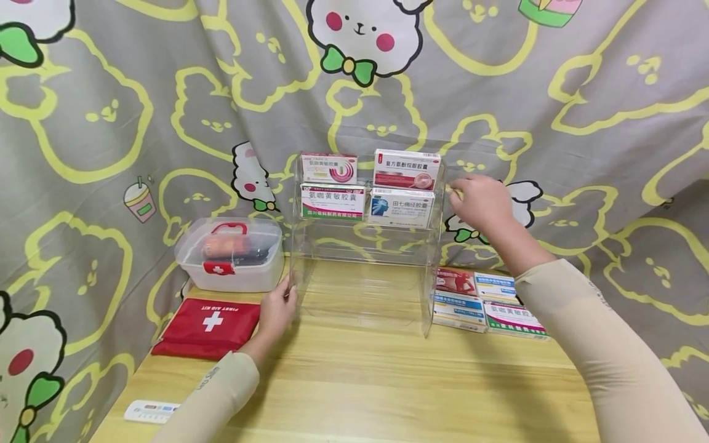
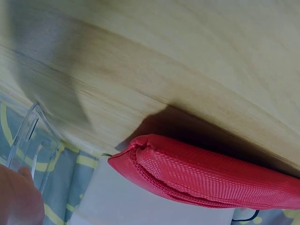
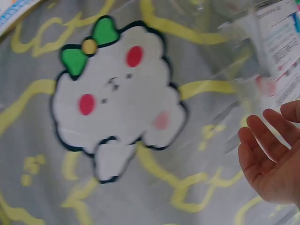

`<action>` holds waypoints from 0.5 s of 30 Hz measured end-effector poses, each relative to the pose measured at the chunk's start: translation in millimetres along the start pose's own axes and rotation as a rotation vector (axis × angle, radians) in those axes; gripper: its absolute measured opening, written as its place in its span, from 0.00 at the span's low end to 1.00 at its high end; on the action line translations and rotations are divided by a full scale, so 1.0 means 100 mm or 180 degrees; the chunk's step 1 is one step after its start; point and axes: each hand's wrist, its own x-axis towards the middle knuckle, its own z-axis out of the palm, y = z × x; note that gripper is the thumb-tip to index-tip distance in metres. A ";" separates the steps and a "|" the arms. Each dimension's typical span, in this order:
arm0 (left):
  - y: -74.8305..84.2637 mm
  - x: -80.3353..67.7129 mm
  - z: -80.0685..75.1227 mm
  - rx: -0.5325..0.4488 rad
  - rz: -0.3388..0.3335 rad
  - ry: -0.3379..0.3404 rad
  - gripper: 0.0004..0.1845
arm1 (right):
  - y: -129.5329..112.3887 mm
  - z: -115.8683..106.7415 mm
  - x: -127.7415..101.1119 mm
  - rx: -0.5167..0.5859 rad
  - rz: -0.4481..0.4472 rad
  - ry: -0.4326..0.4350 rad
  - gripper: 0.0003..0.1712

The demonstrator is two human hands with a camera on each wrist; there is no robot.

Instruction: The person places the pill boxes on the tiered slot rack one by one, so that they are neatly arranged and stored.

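- Clear acrylic rack [image 1: 367, 246] stands upright on the wooden table [image 1: 388, 381], near the back edge, against the cartoon-print curtain [image 1: 111, 123]
- Four medicine boxes [image 1: 367, 184] sit on its upper tiers, two above, two below
- Left hand [image 1: 277, 311] is at the rack's lower left front edge; fingers touch the panel, and whether they curl round it cannot be told
- Right hand [image 1: 480, 202] is at the rack's upper right side; the right wrist view shows the palm open and fingers nearly straight, holding nothing
- Red first-aid pouch [image 1: 207, 327] lies just left of the left hand; white first-aid case [image 1: 229, 255] stands behind it
- More boxes [image 1: 487, 301] lie flat to the right of the rack
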 end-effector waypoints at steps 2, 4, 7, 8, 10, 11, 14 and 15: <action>-0.01 -0.01 0.01 0.0009 0.0045 0.0023 0.17 | 0.12 0.03 -0.05 0.0133 0.0139 -0.0095 0.22; -0.02 -0.01 0.02 0.0011 0.0069 0.0033 0.16 | 0.25 0.07 -0.10 0.0247 0.0274 -0.0191 0.21; -0.01 -0.01 0.02 0.0020 0.0055 0.0023 0.17 | 0.43 0.13 -0.19 0.0345 0.0400 -0.0374 0.18; -0.01 -0.01 0.01 0.0016 0.0052 0.0023 0.17 | 0.48 0.16 -0.21 0.0354 0.0437 -0.0445 0.17; 0.00 -0.01 0.01 0.0010 0.0050 0.0039 0.18 | 0.59 0.20 -0.26 0.0354 0.0476 -0.0631 0.19; 0.00 0.00 0.00 0.0010 0.0051 0.0052 0.18 | 0.64 0.23 -0.28 0.0338 0.0506 -0.0742 0.20; 0.01 -0.01 0.00 -0.0006 0.0056 0.0072 0.18 | 0.80 0.32 -0.37 0.0334 0.0629 -0.1029 0.25; 0.00 -0.01 0.00 -0.0001 0.0054 0.0070 0.18 | 0.86 0.36 -0.41 0.0327 0.0675 -0.1119 0.25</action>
